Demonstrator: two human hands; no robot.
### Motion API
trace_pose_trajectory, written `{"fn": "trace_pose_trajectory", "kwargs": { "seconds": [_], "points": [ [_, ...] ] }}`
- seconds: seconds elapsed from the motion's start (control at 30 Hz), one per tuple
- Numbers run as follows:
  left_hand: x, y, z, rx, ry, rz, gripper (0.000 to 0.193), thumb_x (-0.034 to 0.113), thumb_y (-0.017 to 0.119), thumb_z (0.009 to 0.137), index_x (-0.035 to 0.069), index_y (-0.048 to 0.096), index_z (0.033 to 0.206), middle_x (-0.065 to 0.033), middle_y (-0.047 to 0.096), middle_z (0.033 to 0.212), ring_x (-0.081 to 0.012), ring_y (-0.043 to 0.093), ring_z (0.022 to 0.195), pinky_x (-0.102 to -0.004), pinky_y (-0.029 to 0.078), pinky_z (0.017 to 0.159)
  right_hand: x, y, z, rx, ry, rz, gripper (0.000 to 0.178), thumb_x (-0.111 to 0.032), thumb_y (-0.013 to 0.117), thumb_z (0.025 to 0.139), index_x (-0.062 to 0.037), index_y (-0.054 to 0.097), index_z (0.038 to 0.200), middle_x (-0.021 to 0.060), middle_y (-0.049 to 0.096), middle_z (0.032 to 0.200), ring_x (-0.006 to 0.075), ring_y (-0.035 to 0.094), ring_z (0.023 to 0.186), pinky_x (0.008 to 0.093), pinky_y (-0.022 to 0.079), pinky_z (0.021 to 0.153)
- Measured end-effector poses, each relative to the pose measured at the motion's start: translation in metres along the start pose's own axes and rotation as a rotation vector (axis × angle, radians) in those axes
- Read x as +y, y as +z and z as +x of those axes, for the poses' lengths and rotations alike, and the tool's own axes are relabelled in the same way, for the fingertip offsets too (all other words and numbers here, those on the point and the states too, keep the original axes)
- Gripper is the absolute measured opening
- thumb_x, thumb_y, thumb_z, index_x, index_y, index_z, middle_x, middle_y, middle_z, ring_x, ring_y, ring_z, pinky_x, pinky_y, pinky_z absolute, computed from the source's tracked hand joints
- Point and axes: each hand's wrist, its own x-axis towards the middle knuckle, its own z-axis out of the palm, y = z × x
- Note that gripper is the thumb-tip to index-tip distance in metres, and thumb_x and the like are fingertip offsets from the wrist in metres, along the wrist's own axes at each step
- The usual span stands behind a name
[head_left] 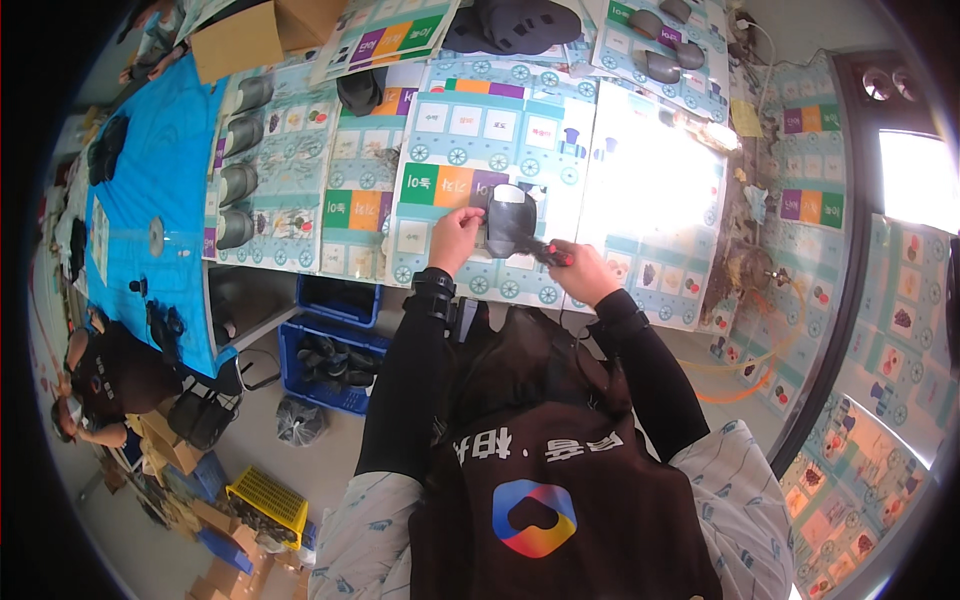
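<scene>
A dark grey slipper-shaped shoe piece point(512, 222) with a white patch at its far end lies on the patterned table point(440, 240). At its left edge, my left hand point(455, 242) has its fingers closed, thumb and fingertips gripping the side. My right hand point(588, 272) is wrapped round a small brush point(545, 252) with dark bristles and red on its handle. Those bristles touch or nearly touch the near right edge of the shoe piece; which of the two I cannot tell.
Several grey shoe pieces point(238, 183) stand in a column at the left, and more point(660, 67) lie far right. Dark soles point(515, 25) and a cardboard box point(235, 45) sit at the back. Below left is a blue crate point(325, 365). Another person point(125, 365) is beside the blue-covered table point(170, 210).
</scene>
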Motion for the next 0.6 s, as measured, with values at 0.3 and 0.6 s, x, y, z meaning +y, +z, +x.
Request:
{"fn": "trace_pose_trajectory", "kwargs": {
  "seconds": [0.3, 0.6],
  "points": [
    [-0.004, 0.0, -0.001, 0.017, -0.027, -0.003, 0.02, 0.015, 0.065, 0.096, 0.004, 0.075, 0.11, -0.0103, 0.078, 0.098, -0.0209, 0.074, 0.09, -0.0332, 0.056, 0.082, -0.009, -0.015, -0.002, 0.198, 0.061, -0.09, 0.019, -0.012, 0.059, 0.082, -0.0027, 0.068, 0.095, 0.0286, 0.065, 0.078, 0.0496, 0.064, 0.08, 0.0551, 0.05, 0.075],
    [-0.004, -0.004, -0.005, -0.003, -0.085, -0.092, 0.022, 0.012, 0.061, 0.099, 0.003, 0.074, 0.114, -0.0084, 0.078, 0.099, -0.0172, 0.073, 0.088, -0.0317, 0.056, 0.081, -0.01, -0.014, 0.003, 0.152, 0.066, -0.127, 0.019, -0.012, 0.059, 0.083, -0.0027, 0.068, 0.096, 0.0281, 0.066, 0.078, 0.0499, 0.064, 0.082, 0.0558, 0.051, 0.076]
  ]
}}
